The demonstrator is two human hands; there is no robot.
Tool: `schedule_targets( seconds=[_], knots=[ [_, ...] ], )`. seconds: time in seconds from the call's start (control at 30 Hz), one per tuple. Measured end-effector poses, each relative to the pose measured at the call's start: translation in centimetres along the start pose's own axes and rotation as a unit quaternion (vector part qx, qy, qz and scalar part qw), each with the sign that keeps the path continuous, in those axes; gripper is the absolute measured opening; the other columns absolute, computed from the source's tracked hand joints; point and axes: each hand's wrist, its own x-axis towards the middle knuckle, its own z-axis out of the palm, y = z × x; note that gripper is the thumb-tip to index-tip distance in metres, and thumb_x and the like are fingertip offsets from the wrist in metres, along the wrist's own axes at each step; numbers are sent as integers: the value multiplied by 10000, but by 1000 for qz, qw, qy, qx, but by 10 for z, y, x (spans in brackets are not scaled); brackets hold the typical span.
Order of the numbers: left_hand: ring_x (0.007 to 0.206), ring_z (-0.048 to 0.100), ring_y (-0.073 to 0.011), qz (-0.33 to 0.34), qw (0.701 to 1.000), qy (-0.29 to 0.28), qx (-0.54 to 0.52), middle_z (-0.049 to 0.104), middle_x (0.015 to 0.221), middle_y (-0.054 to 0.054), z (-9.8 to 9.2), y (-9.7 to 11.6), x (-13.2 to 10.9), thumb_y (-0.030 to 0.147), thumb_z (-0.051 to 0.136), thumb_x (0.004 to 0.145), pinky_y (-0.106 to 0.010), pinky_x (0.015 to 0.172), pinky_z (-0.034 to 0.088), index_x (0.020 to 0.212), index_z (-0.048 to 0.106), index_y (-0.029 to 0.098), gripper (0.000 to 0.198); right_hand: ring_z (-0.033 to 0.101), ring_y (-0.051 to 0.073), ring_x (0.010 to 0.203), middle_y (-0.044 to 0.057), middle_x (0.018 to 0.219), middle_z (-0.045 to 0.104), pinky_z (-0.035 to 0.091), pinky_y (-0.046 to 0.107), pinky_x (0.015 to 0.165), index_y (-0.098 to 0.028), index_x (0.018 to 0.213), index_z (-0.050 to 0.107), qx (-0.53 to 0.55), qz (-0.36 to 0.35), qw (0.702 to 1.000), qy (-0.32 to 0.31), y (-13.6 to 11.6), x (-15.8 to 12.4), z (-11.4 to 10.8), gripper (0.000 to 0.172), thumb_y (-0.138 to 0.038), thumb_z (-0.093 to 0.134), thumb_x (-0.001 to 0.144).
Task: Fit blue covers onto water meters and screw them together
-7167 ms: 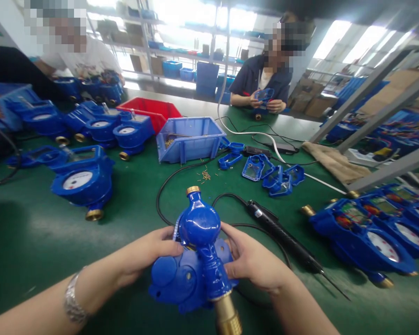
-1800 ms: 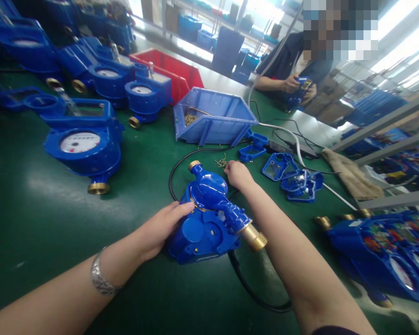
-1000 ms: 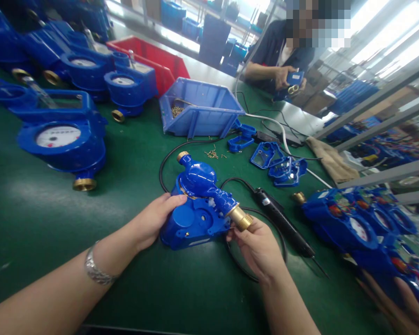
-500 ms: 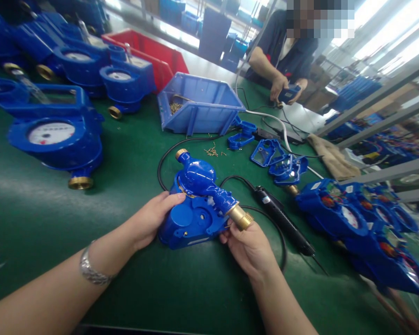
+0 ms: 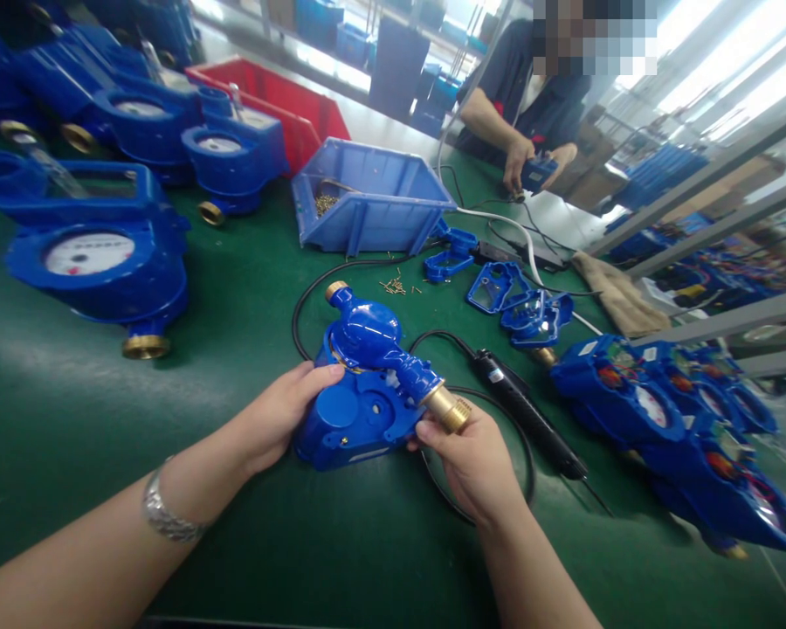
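Observation:
A blue water meter [image 5: 367, 336] with brass threaded ends lies turned over on the green table, its underside facing up. My left hand [image 5: 293, 404] grips the left side of its housing, thumb on top and fingers hidden beneath. At the right side, my right hand [image 5: 468, 450] is closed by the lower brass end, thumb and fingers pinched at the housing's edge. Whether something small sits between those fingertips is hard to make out. To the right of the meter lies a black electric screwdriver [image 5: 527, 411] with its cable looping behind.
Loose brass screws [image 5: 394, 284] lie before a light blue bin [image 5: 373, 201]. Blue cover frames [image 5: 494, 286] and opened meters [image 5: 642, 402] line the right; finished-looking meters [image 5: 98, 253] stand left, near a red bin [image 5: 275, 105]. Across the table, a person [image 5: 524, 105] holds another meter.
My right hand has shifted slightly at the meter's right edge, its thumb now drawn in against the housing. The meter stays in place; the hands seen at the lower right edge are gone.

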Motion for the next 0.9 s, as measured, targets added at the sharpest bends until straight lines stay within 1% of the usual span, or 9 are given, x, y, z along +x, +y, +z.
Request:
schedule_targets(
  seconds=[0.1,0.17,0.23,0.3,0.37,0.53,0.7,0.8,0.9],
  knots=[
    [784,700,-227,-6,1000,5,4,755,889,-101,0,1,-1,373,641,769,-310,741,551,1152,595,98,474,600,166,643,16,745,616,525,307,608,-178,850,569,-216,-57,972,79,-8,2,-21,378,-310,763,554],
    [788,699,-221,-11,1000,-2,1,754,896,-98,0,2,-1,370,644,771,-304,746,547,1160,587,100,477,614,221,767,71,839,616,522,393,735,-166,942,577,-394,-99,896,178,-16,8,-45,364,-362,668,650],
    [818,696,-221,-15,1000,-23,-9,752,919,-95,-2,3,-2,387,642,775,-308,777,539,1161,585,108,480,572,298,954,144,973,590,426,504,897,-135,1050,588,-495,-108,824,253,-24,16,-69,378,-304,597,712],
    [859,689,-229,-16,998,-50,-18,748,941,-96,-4,4,-4,435,640,771,-317,810,529,1157,590,113,505,505,377,1068,198,1060,563,318,593,950,-118,1153,579,-561,-89,774,280,-29,24,-87,455,-227,589,711],
    [883,683,-241,-15,997,-72,-11,743,962,-102,-6,5,-6,471,658,747,-322,813,524,1162,589,112,553,527,419,1027,217,1021,587,339,618,889,-119,1231,557,-616,-57,737,272,-31,30,-98,519,-220,592,723],
    [906,674,-243,-11,996,-90,17,714,1067,-111,-6,10,-10,416,719,703,-303,780,521,1240,534,129,637,604,380,928,193,1017,630,453,507,774,-172,1351,455,-673,-23,693,257,-27,29,-104,548,-315,503,825],
    [887,678,-245,-5,995,-97,-2,715,1058,-117,-6,9,-8,358,715,699,-302,759,530,1243,526,123,622,560,358,1103,217,1265,532,458,490,873,-104,1430,287,-640,-72,677,356,-41,4,-113,645,-394,402,865],
    [883,681,-251,-8,995,-98,-4,716,1053,-121,-8,6,-7,355,710,696,-328,786,532,1261,497,123,647,535,352,1165,171,1316,514,437,501,944,-150,1426,304,-588,-176,656,438,-57,-12,-113,701,-427,478,807],
    [922,672,-272,-25,993,-112,3,709,1064,-134,-9,4,-6,355,721,678,-378,838,520,1294,443,116,717,450,348,1258,171,1381,444,392,473,1021,-126,1416,316,-540,-358,603,465,-69,-18,-109,750,-397,535,751]
  ],
)
